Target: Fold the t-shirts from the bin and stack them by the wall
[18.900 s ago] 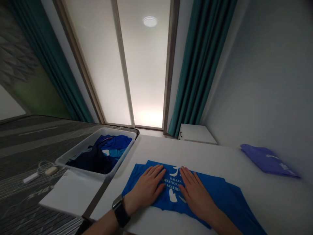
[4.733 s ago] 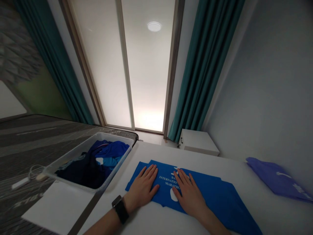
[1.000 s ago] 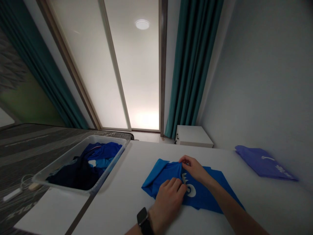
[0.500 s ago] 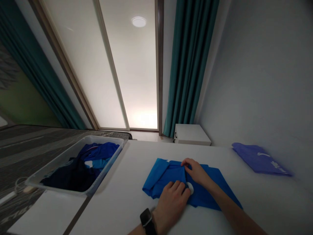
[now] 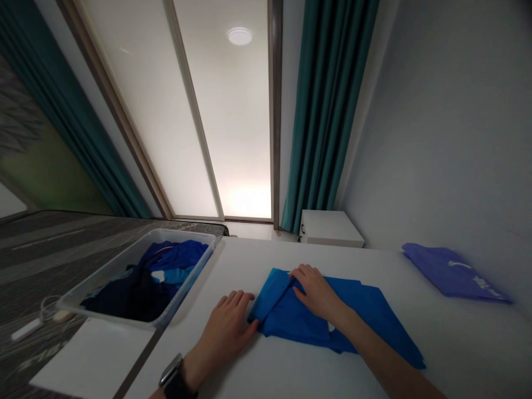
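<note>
Blue T-shirt point(image 5: 303, 327), folded over on the white table point(image 5: 224, 266), between a clothes-filled plastic tub point(image 5: 187, 233) and a folded purple garment point(image 5: 453, 274). Right hand point(image 5: 316, 291) pressed flat on the fold, fingers together; left hand point(image 5: 224, 327) open on the tabletop, just beside the shirt. Risk: the top layer sliding open if right-hand pressure lifts, or rucking under any sideways drag.

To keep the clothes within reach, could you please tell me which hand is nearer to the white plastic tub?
Left. The left hand lies right of the tub, beside the blue T-shirt; the right hand is farther right, on it.
</note>
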Demonstrator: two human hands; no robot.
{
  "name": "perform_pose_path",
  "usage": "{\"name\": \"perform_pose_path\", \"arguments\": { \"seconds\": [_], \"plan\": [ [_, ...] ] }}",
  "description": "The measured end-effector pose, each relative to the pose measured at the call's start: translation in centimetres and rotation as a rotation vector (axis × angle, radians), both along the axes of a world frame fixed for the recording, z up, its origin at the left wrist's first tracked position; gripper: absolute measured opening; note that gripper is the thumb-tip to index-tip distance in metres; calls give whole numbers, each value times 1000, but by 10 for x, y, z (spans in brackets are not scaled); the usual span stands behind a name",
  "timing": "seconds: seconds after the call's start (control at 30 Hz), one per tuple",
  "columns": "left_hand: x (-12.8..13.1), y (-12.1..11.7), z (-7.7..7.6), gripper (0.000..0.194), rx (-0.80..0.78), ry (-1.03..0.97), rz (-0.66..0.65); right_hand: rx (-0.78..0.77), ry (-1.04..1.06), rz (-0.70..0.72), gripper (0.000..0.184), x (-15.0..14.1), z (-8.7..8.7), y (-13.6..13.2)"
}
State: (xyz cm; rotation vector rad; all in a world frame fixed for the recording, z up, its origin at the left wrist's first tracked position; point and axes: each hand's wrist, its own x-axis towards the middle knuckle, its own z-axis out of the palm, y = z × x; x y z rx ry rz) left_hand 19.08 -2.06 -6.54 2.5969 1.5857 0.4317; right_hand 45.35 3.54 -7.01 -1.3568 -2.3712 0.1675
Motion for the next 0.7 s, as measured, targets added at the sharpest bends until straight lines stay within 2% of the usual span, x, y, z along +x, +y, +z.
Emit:
{"name": "perform_pose_path", "arguments": {
  "seconds": [0.1, 0.23, 0.43, 0.6, 0.7],
  "plan": [
    [-5, -3, -11, 32, -27, 20, 13, 33, -62, 68, 24, -21, 2, 4],
    [0, -3, -11, 12, -47, -51, -6, 70, -103, 125, 19, -31, 1, 10],
    [24, -2, -1, 10, 15, -208, -42, 72, 29, 65, 21, -16, -3, 16],
    [59, -4, -6, 12, 66, -98, -98, 82, 43, 26, 23, 0, -7, 17],
    [72, -4, -10, 10, 50, -2, -119, 87, -19, -5, 24, 6, -12, 17]
  ]
}}
